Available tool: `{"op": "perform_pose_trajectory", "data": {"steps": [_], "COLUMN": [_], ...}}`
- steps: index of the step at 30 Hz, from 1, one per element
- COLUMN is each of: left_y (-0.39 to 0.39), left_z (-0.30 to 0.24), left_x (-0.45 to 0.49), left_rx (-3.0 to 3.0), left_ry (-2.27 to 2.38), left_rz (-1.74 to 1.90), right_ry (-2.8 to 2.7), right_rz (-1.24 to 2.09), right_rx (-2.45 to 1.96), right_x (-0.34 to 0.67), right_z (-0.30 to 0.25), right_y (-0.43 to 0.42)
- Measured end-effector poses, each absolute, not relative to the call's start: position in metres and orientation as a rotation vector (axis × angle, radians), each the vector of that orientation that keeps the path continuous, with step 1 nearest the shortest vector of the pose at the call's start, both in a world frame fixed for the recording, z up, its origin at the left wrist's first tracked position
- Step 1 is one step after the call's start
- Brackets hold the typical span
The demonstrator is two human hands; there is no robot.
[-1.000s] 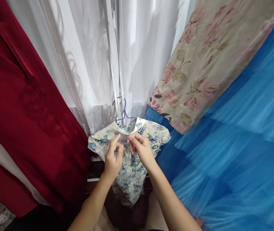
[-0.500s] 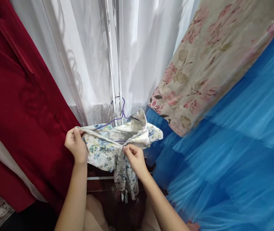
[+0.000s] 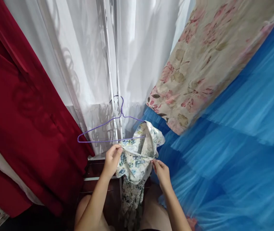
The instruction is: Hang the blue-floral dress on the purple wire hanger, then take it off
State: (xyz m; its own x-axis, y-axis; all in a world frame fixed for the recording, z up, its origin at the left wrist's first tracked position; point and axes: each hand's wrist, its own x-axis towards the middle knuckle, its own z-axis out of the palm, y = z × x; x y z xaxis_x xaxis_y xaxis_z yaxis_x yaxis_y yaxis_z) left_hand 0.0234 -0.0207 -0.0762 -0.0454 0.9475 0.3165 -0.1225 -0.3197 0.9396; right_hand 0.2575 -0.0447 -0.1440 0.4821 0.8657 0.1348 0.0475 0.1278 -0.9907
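Forearms stretched forward, angled inward. Left hand [image 3: 112, 158] pinched shut on floral garment [image 3: 135, 168] at collar edge; right hand [image 3: 161, 169] pinching same edge. Garment hangs from right arm of purple hanger [image 3: 101, 124].

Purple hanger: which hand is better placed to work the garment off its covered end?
Probably the right hand: it pinches the floral garment below the covered right end of the purple hanger. The left hand pinches the fabric farther left, nearer the hanger's bare side.
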Motion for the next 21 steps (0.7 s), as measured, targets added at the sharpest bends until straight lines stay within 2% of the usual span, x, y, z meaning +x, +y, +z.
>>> {"op": "perform_pose_trajectory", "data": {"steps": [4, 9, 14, 21], "left_y": [-0.042, -0.056, -0.07, -0.11], "left_z": [-0.053, -0.047, -0.073, -0.102], "left_x": [0.056, 0.064, 0.014, -0.04], "left_rx": [1.722, 1.886, 1.708, 1.732], "left_ry": [0.893, 0.926, 0.804, 0.961], "left_rz": [1.451, 1.302, 0.869, 0.413], "right_ry": [-1.1, -1.602, -1.775, -2.011], "right_rz": [0.684, 1.194, 1.477, 1.167], "right_rx": [-1.338, -0.995, -0.88, -0.911], "right_x": [0.248, 0.203, 0.198, 0.22], "right_z": [-0.129, -0.083, -0.051, -0.009], "right_y": [-0.062, -0.071, -0.072, -0.069]}}
